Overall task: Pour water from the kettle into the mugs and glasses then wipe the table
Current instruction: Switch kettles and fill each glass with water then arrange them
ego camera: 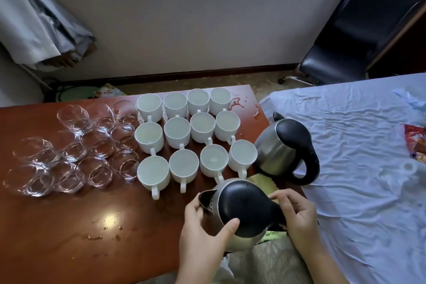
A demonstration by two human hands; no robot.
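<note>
1. While gripped by both hands, near kettle (242, 210) at table (69, 226) front edge: left hand (202, 221) curled around spout side, right hand (297, 214) curled at handle.
2. Second kettle (285, 152) upright, just beside mugs (189, 136); glasses (76, 145) grouped left.

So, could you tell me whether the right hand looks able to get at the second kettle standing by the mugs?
Probably yes, once freed: the right hand grips the near kettle by its handle, and the second kettle stands just beyond it, handle turned toward the person, with nothing between.
</note>
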